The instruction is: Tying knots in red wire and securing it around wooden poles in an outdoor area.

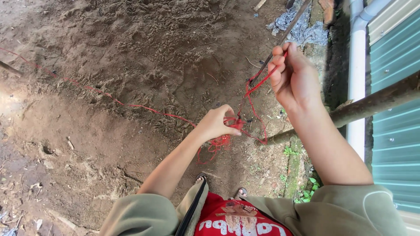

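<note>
A thin red string [131, 105] runs across the bare soil from the far left to my hands. My left hand [217, 123] pinches a tangled bunch of this string at the centre, with loose loops hanging below it. Raised higher at the right, my right hand [294, 74] grips the string's other stretch between its fingers, pulled taut up from the tangle. A loop droops between the two hands near a slanted wooden pole [350, 114].
A white plastic pipe [357, 57] runs down along a teal corrugated metal wall [396, 131] on the right. A thin dark rod [280, 39] leans over the soil beside a crumpled grey sheet [302, 26]. Small weeds [306, 188] grow near my sandalled feet [239, 192].
</note>
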